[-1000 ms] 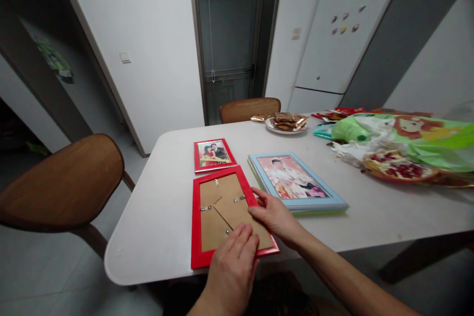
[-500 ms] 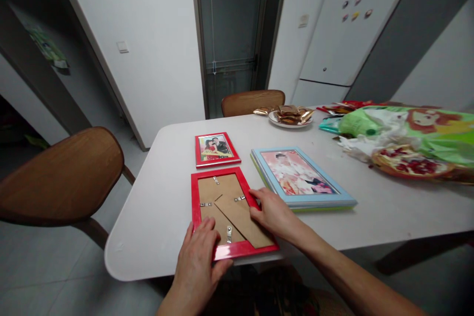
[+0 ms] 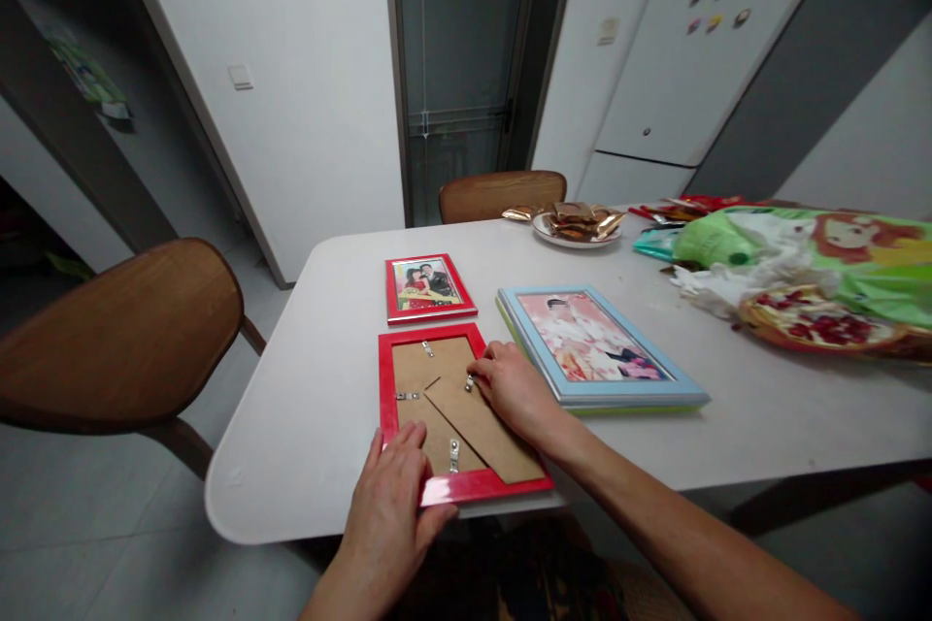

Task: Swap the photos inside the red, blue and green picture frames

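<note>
A red picture frame (image 3: 486, 485) lies face down at the table's near edge, its brown backing board (image 3: 437, 364) and stand leg showing. Gripping its lower left corner is my left hand (image 3: 389, 505), fingers over the left side and thumb along the bottom edge. My right hand (image 3: 514, 393) has its fingertips closed at the small metal clip (image 3: 470, 383) on the right side of the backing, partly covering it. Three other metal clips, one of them the bottom clip (image 3: 454, 455), are in plain sight.
A smaller red frame (image 3: 429, 287) with a couple's photo lies face up beyond. To the right is a stack of frames topped by a light blue one (image 3: 539, 349). Farther off are a plate of wrapped snacks (image 3: 577, 231), a pomegranate (image 3: 822, 325) and plastic bags (image 3: 772, 238). A wooden chair (image 3: 123, 340) stands left.
My right hand has moved from the frame's right edge inward onto the right clip, which now sits turned at a different angle. My left hand stays on the corner. The view shifted slightly.
</note>
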The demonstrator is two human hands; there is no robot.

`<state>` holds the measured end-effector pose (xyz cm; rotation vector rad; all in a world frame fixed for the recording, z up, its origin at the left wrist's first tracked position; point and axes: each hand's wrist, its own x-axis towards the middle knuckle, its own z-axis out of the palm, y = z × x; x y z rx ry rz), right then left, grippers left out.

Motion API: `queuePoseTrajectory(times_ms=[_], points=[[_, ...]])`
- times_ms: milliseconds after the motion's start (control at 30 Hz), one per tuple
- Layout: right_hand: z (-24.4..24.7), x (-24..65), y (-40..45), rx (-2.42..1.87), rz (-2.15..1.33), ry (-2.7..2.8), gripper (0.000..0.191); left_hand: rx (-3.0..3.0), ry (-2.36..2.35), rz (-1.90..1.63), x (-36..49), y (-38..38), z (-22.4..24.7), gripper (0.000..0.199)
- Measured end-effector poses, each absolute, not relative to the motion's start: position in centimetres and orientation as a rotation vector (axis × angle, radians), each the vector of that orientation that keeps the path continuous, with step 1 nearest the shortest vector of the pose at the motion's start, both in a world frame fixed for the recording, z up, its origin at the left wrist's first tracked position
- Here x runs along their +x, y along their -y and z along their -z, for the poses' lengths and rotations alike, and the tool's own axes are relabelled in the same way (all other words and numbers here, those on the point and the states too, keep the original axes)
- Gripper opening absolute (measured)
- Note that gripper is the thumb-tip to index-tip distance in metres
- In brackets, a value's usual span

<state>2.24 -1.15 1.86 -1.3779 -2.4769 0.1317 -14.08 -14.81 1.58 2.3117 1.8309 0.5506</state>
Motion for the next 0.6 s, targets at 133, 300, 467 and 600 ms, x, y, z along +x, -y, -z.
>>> queuePoseTrajectory(times_ms=[133,300,467,600], points=[[-2.4,2.5,2.3,-1.245,-0.154,2.464,0.026,2.287,-1.817,-0.583,-14.0,15.0,-1.7,0.021],[-3.5,2.7,4.9,-0.725,-0.522,2.701,0.022,2.271,-1.809,-0.621,-14.0,14.9,-1.7,0.019],[-3.0,2.0,5.5,-0.674,-0.5,2.715,0.015,2.288,-1.802,-0.65,-14.1,14.9,-1.1,0.021],[-2.5,1.4,5.7,-0.764,-0.454,2.652,0.011,2.282,-1.8,-0.659,-14.2,14.9,-0.9,0.027]])
